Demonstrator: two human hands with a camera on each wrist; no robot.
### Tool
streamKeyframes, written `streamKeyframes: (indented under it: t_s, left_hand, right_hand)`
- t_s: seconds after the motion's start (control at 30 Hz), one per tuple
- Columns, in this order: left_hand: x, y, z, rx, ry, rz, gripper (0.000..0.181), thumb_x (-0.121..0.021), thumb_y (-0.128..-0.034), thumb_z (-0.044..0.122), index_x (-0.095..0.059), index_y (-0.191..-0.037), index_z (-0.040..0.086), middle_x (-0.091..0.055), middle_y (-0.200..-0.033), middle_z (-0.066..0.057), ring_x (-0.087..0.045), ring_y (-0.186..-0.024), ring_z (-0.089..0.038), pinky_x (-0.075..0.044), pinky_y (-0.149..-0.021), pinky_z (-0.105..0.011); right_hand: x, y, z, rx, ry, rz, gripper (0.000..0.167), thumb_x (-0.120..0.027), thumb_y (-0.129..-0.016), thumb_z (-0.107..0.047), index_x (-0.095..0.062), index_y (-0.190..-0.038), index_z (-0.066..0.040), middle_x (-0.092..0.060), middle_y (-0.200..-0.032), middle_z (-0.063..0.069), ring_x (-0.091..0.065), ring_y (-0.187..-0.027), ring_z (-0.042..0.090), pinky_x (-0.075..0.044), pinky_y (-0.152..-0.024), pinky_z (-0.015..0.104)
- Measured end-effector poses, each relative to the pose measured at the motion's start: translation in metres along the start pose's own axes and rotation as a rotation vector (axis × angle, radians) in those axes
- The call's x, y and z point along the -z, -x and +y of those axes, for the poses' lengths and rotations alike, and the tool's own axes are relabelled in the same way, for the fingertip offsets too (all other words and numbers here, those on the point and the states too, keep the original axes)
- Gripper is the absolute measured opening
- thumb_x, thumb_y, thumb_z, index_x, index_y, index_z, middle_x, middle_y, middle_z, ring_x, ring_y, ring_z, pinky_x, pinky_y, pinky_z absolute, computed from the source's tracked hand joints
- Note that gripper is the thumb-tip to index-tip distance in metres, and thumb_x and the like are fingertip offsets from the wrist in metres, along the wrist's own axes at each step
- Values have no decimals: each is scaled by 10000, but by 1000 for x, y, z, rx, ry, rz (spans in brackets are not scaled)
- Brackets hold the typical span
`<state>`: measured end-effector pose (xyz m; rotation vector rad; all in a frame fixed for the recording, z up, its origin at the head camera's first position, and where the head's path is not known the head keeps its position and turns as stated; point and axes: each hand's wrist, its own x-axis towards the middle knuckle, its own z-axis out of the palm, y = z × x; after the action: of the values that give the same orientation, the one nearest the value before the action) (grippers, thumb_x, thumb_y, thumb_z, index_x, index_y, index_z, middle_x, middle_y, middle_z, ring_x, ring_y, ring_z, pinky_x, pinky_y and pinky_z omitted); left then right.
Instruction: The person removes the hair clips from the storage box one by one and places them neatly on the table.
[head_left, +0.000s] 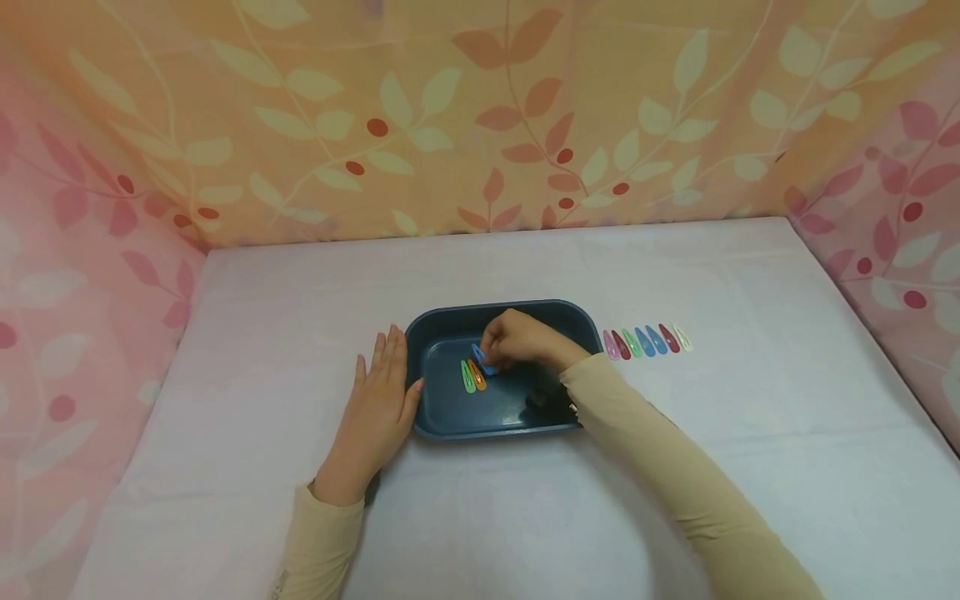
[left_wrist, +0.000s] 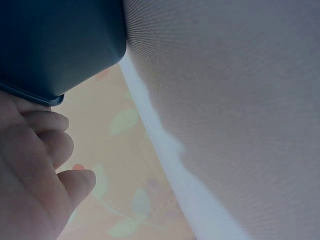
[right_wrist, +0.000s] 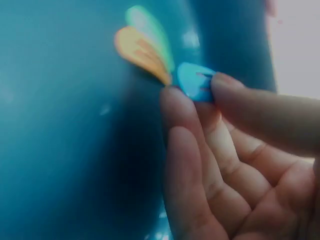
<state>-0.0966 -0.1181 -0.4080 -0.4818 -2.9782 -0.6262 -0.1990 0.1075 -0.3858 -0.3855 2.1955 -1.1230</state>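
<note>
Between thumb and fingers, my right hand (head_left: 521,340) pinches a blue snap hair clip (right_wrist: 194,82), low inside a dark blue tray (head_left: 444,410). Just left of it on the tray floor lie an orange hair clip (head_left: 477,375) and a green hair clip (head_left: 468,377), side by side. The right wrist view shows the orange one close to the fingertips, slightly blurred. My left hand (head_left: 381,404) rests against the tray's left wall with its fingers extended. In the left wrist view, those fingers (left_wrist: 46,122) touch the tray's outer rim from below.
To the right of the tray, several hair clips (head_left: 647,341) in pink, red, green, blue and white lie in a row on the white tablecloth (head_left: 300,317). Patterned curtains (head_left: 420,100) hang behind the table and along both sides.
</note>
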Motion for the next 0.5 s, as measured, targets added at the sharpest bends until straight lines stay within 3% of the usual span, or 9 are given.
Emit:
streamKeyframes:
  t_s: [0.5]
  left_hand:
    - [0,0,0,6,4,1,681,-480,-983,244,-135,-1471,-82,-99,-1550,-199,-77,-1425,-347,-74,-1099,-574]
  right_hand:
    - [7,17,-7,98,-155,-3,63,-617,-819,93,-626,-805,32,-610,-641,54,-592,-586,155,-529,-655,376]
